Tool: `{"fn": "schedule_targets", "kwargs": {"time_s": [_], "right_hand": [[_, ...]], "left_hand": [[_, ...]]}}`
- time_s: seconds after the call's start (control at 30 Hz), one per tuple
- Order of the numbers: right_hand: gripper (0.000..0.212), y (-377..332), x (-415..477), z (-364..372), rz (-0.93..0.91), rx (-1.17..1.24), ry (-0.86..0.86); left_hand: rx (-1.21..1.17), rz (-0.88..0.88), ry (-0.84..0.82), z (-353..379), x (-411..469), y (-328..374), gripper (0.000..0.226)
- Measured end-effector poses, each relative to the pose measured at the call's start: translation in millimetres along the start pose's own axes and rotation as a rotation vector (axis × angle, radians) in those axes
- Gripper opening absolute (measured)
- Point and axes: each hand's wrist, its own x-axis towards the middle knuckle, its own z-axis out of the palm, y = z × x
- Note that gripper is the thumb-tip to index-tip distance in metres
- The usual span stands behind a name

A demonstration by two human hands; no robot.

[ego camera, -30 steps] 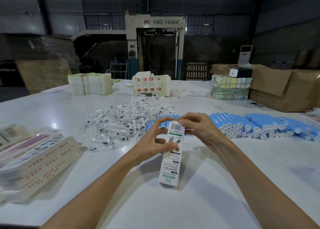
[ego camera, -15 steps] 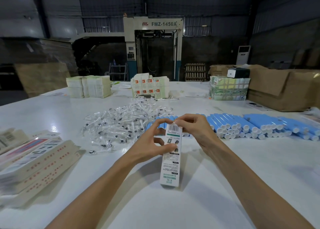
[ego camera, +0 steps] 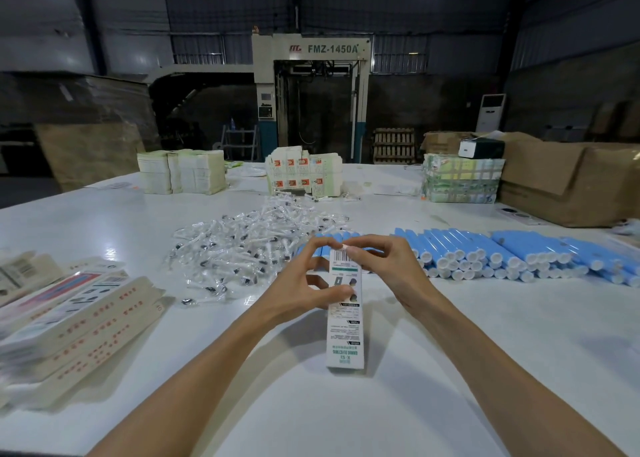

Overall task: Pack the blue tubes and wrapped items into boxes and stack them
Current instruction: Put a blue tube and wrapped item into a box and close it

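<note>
Table [ego camera: 450, 370] unchanged; left hand [ego camera: 304, 283] and right hand [ego camera: 391, 266] still pinch the box [ego camera: 344, 339].

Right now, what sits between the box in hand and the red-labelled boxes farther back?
Head view: behind the box, blue tubes, then the heap of wrapped items, before the red-labelled boxes.

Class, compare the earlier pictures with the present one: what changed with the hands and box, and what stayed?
Little moved. Both hands kept their grip on the upright white printed box; the left hand and right hand drew their fingertips together at its top end. Nothing was let go. The blue tubes, wrapped items and flattened boxes stayed put.
</note>
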Motion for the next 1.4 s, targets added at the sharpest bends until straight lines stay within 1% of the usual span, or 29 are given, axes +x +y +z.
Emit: {"fn": "schedule_targets", "kwargs": {"time_s": [0.1, 0.23, 0.3, 0.37, 0.47, 0.53, 0.6, 0.77, 0.9, 1.03, 1.17, 1.23, 1.27, 1.4], "right_hand": [[0.011, 3.4, -1.1, 1.6, -0.034, -0.05, 0.021], [0.013, 5.4, -3.9, 5.6, -0.035, -0.106, -0.009], [0.013, 6.7, -5.3, 7.3, -0.03, -0.122, -0.033], [0.013, 6.8, -5.5, 8.1, -0.034, -0.113, -0.035], [0.013, 5.0, -4.3, 8.9, -0.07, -0.082, 0.02], [0.008, 4.1, -3.5, 8.3, -0.098, -0.053, 0.045], [0.004, 2.9, -3.7, 7.0, -0.11, -0.061, 0.031], [0.004, -0.4, -3.8, 3.0, -0.072, -0.06, -0.021], [0.004, 0.1, -2.3, 1.2, -0.038, -0.072, -0.012], [0.002, 1.1, -2.5, 5.1, -0.079, -0.068, 0.016], [0.006, 1.8, -3.8, 8.6, -0.108, -0.034, 0.012], [0.017, 1.8, -5.4, 8.8, -0.067, 0.0, 0.002], [0.018, 2.2, -6.2, 9.2, -0.047, 0.023, 0.004], [0.009, 5.6, -5.9, 12.3, -0.051, 0.063, 0.061]], "left_hand": [[-0.113, -0.061, 0.021, 3.6, 1.1, 2.4, 0.061], [-0.08, -0.069, 0.068, 1.3, 1.3, 8.3, 0.042], [-0.079, -0.066, 0.062, 0.3, 1.0, 9.6, 0.032], [-0.102, -0.056, 0.065, 0.4, 0.5, 10.3, 0.028], [-0.161, -0.043, 0.104, 1.7, 0.6, 12.3, 0.028], [-0.195, -0.045, 0.124, 1.9, 0.5, 14.1, 0.028], [-0.184, -0.04, 0.119, 1.0, -0.3, 14.5, 0.03], [-0.158, -0.017, 0.094, 0.8, -1.6, 12.2, 0.039], [-0.127, -0.008, 0.101, 3.8, -1.0, 10.9, 0.039], [-0.189, -0.008, 0.134, 7.4, -2.0, 11.2, 0.043], [-0.259, -0.057, 0.203, 7.4, -2.6, 13.6, 0.035], [-0.279, -0.089, 0.221, 7.8, -2.3, 13.0, 0.033], [-0.282, -0.097, 0.228, 8.0, -2.3, 12.4, 0.033], [-0.289, -0.091, 0.273, 7.4, -2.8, 11.5, 0.03]]}}
